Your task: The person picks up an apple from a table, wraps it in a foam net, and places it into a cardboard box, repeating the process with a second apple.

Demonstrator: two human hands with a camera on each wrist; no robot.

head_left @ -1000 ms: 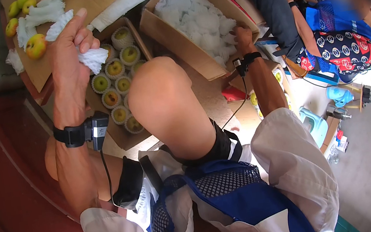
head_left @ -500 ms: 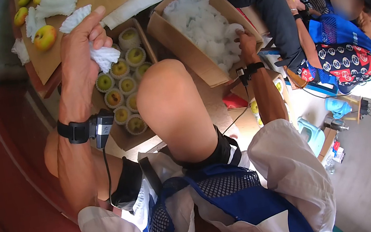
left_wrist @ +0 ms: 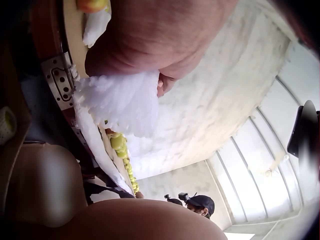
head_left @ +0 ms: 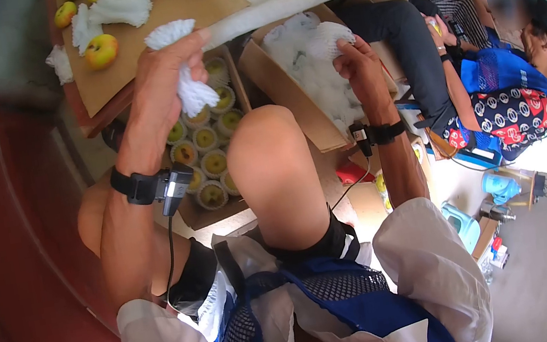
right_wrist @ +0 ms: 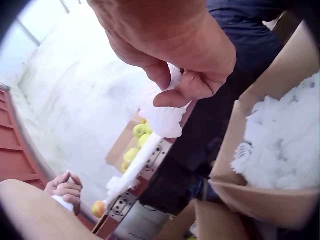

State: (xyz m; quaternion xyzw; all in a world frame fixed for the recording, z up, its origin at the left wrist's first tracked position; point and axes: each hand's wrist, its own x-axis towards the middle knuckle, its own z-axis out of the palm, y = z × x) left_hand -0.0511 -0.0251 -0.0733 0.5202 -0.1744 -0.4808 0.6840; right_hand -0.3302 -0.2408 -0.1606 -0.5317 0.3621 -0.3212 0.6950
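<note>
My left hand (head_left: pixel 166 80) grips a white foam net sleeve (head_left: pixel 197 97) that sticks out above and below the curled fingers, beside the padded table edge. The same sleeve fills the middle of the left wrist view. Between thumb and fingers, my right hand (head_left: pixel 363 71) pinches another foam net (head_left: pixel 330 39), held over an open cardboard box (head_left: pixel 291 93) heaped with white nets. In the right wrist view this net (right_wrist: pixel 165 117) hangs from the fingertips. Left of that box, a carton holds several yellow-green apples (head_left: pixel 205 137) in foam nets, partly hidden by the left hand and a knee.
On the cardboard-covered table (head_left: pixel 240 4) lie a red-yellow apple (head_left: pixel 102 51), loose foam nets (head_left: pixel 121 7) and several more apples. A white padded strip (head_left: pixel 304 0) runs along its edge. Another person (head_left: pixel 503 84) sits at the right. My bent knee (head_left: pixel 274 149) rises before the carton.
My right hand has come up from the box with a foam net pinched in it. My left hand, still holding its sleeve, has moved right. The head view has shifted.
</note>
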